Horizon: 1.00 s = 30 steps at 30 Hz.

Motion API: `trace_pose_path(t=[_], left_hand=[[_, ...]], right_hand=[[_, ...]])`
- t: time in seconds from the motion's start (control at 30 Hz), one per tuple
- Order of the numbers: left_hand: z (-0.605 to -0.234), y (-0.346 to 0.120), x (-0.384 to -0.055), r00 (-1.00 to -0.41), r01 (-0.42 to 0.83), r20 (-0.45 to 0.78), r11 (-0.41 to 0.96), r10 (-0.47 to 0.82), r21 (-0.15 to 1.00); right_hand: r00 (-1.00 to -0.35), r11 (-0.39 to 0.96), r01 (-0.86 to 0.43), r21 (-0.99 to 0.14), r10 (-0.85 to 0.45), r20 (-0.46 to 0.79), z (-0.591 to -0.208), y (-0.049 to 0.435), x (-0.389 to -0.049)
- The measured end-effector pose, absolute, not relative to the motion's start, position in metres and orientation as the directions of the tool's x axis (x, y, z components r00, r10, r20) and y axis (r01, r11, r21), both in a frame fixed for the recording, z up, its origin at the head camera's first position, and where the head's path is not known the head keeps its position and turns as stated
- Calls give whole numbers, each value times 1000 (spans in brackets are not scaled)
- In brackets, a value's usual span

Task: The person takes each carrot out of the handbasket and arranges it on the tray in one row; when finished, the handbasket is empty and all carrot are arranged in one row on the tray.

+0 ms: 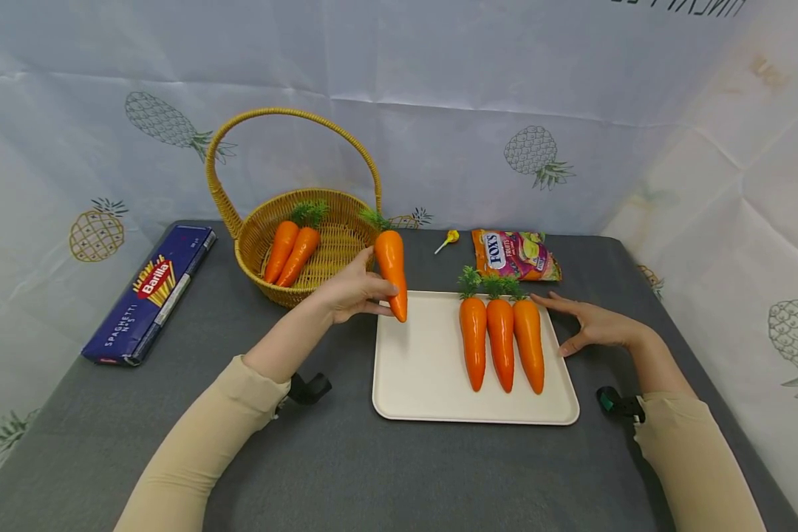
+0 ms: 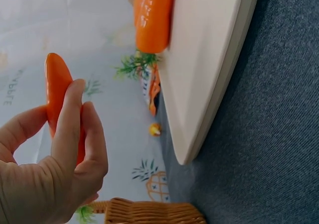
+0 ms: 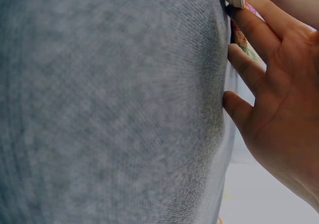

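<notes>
My left hand (image 1: 355,290) pinches an orange carrot (image 1: 391,267) with a green leafy top, held up between the wicker basket (image 1: 249,255) and the cream tray (image 1: 412,403). In the left wrist view the thumb and fingers grip that carrot (image 2: 59,82) from both sides. Three carrots (image 1: 501,343) lie side by side on the right half of the tray, tops toward the back. Two more carrots (image 1: 292,251) rest in the basket. At the tray's right edge is my right hand (image 1: 595,325), fingers spread and touching the rim; in the right wrist view its fingertips (image 3: 234,52) meet the cloth.
A blue spaghetti box (image 1: 149,295) lies left of the basket. Behind the tray are a yellow lollipop (image 1: 451,237) and a colourful candy bag (image 1: 515,255). The basket's tall handle (image 1: 292,112) arches upward. A pineapple-print curtain (image 1: 439,170) hangs behind the grey table (image 1: 346,473).
</notes>
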State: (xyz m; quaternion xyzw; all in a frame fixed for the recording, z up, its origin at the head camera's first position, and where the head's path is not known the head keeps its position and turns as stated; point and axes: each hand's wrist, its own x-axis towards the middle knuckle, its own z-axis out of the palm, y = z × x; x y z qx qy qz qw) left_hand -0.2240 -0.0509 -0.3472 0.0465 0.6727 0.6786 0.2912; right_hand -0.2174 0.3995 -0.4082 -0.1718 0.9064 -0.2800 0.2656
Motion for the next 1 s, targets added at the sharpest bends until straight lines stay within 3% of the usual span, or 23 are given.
trace_pose_path(t=[1.0], left_hand=[[-371, -30, -220, -764, -386, -408, 152, 500, 910]], right_hand=[[-788, 763, -177, -622, -489, -375, -407, 399, -218]])
